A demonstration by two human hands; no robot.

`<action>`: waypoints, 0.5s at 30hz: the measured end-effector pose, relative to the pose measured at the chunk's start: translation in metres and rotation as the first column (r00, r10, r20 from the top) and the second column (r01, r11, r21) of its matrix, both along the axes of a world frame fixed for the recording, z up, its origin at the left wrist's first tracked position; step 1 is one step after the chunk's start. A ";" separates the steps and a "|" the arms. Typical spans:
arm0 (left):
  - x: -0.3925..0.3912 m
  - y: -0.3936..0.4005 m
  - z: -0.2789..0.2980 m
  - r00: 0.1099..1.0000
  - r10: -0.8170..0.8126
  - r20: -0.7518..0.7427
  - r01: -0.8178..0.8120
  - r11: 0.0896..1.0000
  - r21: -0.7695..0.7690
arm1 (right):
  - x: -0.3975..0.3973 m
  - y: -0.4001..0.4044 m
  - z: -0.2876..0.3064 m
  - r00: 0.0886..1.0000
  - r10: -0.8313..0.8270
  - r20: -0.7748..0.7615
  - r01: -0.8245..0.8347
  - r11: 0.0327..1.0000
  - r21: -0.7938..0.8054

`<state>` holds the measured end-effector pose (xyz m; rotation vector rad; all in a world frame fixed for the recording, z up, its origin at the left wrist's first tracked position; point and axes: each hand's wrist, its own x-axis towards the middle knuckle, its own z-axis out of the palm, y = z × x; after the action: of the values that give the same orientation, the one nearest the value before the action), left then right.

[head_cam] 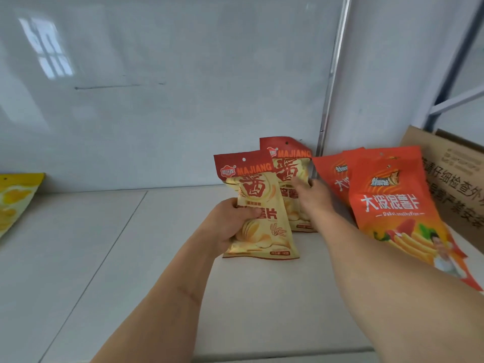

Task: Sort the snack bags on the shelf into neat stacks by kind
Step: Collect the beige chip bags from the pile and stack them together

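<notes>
Right now your forearms reach out over a pale, off-white shelf [110,258] with a thin seam running across it, backed by a glossy white wall [157,87] and a metal upright [332,74] toward the right. Your left hand [230,226] holds a cream bag with a red "MAJIANG" header [258,205], fingers [250,213] curled over its front, thumb side hidden behind. Just behind it a second MAJIANG bag [286,174] leans against the wall. Your right hand [311,196] lies against that bag's right edge; you cannot tell how its fingers are set, as they blur together. To the right, orange bags [392,200] stand overlapping, tilted back. Beyond them a cardboard box [455,174] with printed characters sits at the shelf's end. Far left, a yellow bag [15,200] leans at the edge.
</notes>
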<state>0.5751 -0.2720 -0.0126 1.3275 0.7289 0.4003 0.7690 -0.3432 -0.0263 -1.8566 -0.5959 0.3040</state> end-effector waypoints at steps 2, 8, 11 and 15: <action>0.010 -0.004 -0.003 1.000 -0.003 0.014 0.003 1.000 0.009 | -0.004 -0.008 0.003 1.000 0.005 0.013 -0.005 1.000 -0.003; 0.044 -0.024 -0.016 0.977 0.183 -0.112 -0.115 0.887 0.446 | -0.014 -0.025 0.003 0.987 0.125 -0.103 -0.124 0.992 0.011; 0.052 -0.029 -0.023 0.946 0.271 -0.176 -0.095 0.754 0.650 | -0.012 -0.032 -0.001 0.982 0.172 -0.081 -0.168 0.984 0.057; 0.059 -0.027 -0.031 0.935 0.273 -0.227 -0.051 0.735 0.676 | -0.004 -0.028 -0.008 0.983 0.175 -0.048 -0.172 0.983 0.065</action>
<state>0.6341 -0.2988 -0.0437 2.0467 1.0301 0.6402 0.7654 -0.3715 -0.0341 -1.7362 -0.7240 0.4448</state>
